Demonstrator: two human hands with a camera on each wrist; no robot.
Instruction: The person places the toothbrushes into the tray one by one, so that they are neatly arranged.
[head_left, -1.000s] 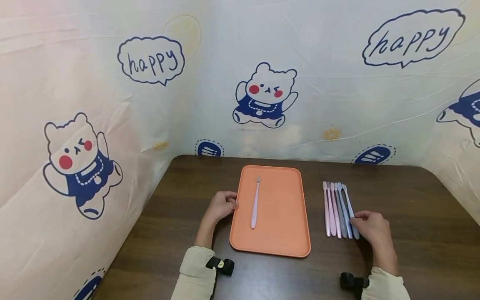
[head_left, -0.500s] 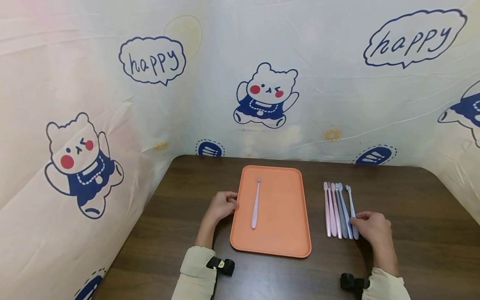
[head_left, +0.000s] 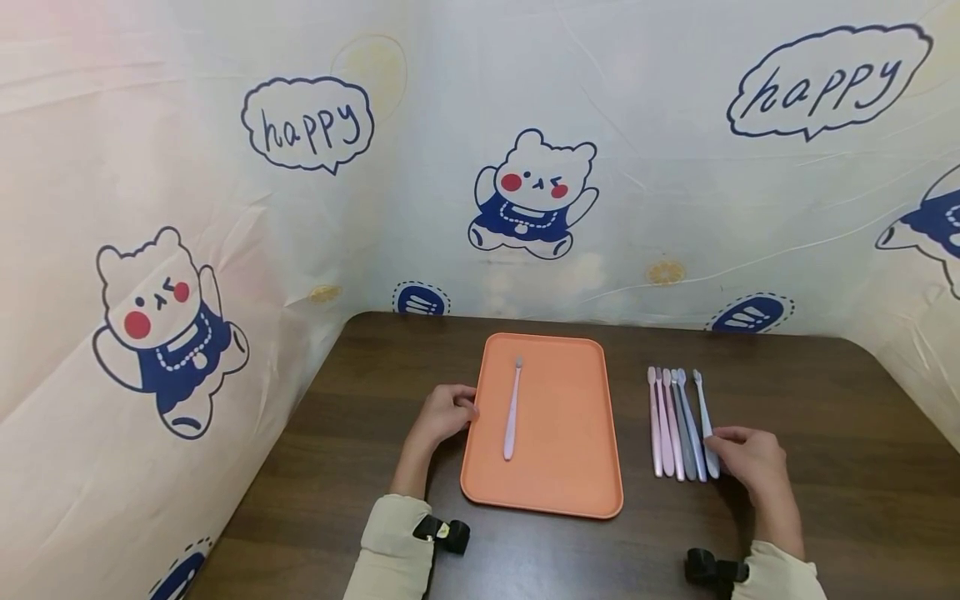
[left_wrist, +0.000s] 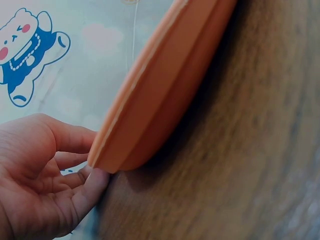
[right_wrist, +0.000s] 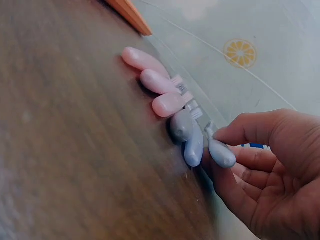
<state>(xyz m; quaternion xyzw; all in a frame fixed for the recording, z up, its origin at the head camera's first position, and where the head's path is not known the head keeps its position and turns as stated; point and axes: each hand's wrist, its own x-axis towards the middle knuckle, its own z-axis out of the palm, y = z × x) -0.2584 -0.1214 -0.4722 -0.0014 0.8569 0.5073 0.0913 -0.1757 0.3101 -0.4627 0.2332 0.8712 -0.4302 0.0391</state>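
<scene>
My right hand (head_left: 753, 462) pinches a pale blue toothbrush (head_left: 704, 408) low on its handle. In the right wrist view this toothbrush (right_wrist: 223, 156) sits between thumb and forefinger, its rounded end toward the camera. To its left lies a row of toothbrushes, among them a pink toothbrush (head_left: 667, 425), a grey toothbrush (head_left: 686, 433) and a blue toothbrush (right_wrist: 194, 147). An orange tray (head_left: 558, 442) is at the middle of the table, with one pale purple toothbrush (head_left: 511, 421) on it. My left hand (head_left: 442, 417) grips the tray's left rim, thumb and fingers (left_wrist: 75, 137) at the edge.
The brown wooden table (head_left: 337, 517) has a curtain (head_left: 420, 167) with printed bears behind it and along the sides. Black straps with small cameras sit on both sleeves, such as the left sleeve (head_left: 397, 537). Bare tabletop separates the tray and the toothbrush row.
The pale blue toothbrush's head has swung right, away from the row, and a gap has opened beside it. My right hand has shifted slightly right. My left hand stays at the tray.
</scene>
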